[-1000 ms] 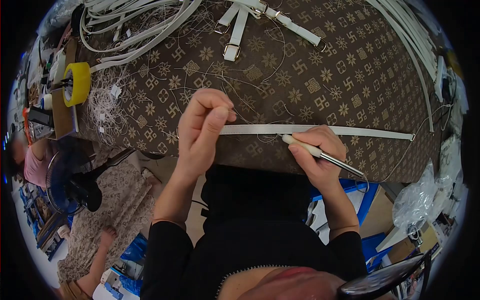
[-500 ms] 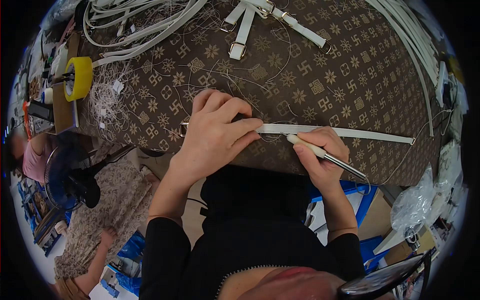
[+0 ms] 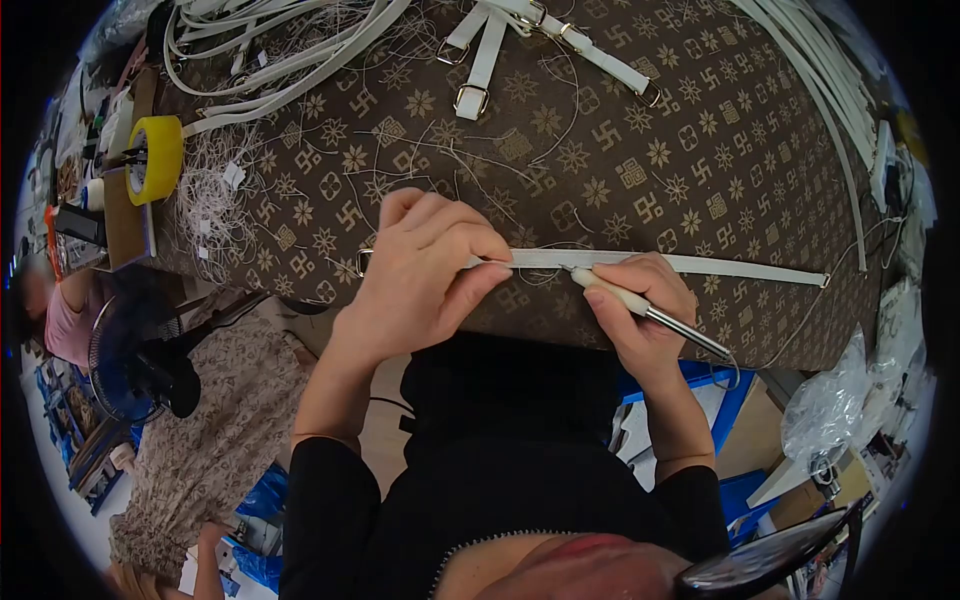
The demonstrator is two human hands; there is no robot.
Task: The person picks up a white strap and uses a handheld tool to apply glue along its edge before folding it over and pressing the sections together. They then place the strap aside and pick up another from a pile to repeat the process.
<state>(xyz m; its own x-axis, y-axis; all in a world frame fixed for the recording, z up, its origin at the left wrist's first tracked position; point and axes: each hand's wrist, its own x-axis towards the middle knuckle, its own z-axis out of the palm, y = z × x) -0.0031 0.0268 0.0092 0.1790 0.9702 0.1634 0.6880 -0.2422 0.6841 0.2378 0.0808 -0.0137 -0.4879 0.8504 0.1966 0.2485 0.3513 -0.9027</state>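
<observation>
A narrow white strap [image 3: 740, 269] lies across the near part of the patterned cloth, with a metal buckle [image 3: 365, 262] at its left end. My left hand [image 3: 425, 265] is over the strap's left part, thumb and forefinger pinched at its edge. Whether thread is between those fingertips too is hard to make out. My right hand [image 3: 648, 300] is wrapped round a stitching awl [image 3: 622, 292] with a pale handle end and a steel shaft. The awl's thin point meets the strap's lower edge, right of my left fingertips. Fine thread loops [image 3: 540, 277] lie around that spot.
Finished buckled straps [image 3: 490, 60] lie at the far middle. White straps are bundled at far left and right. Thread scraps [image 3: 215, 200] and yellow tape [image 3: 158, 158] are on the left. A fan [image 3: 150, 350] and another person in patterned clothing are beyond the table's left side.
My left fingertips have shifted slightly left and drawn together into a pinch, showing more of the strap. My right hand and the awl are nearly unchanged. The other person's arm has moved lower.
</observation>
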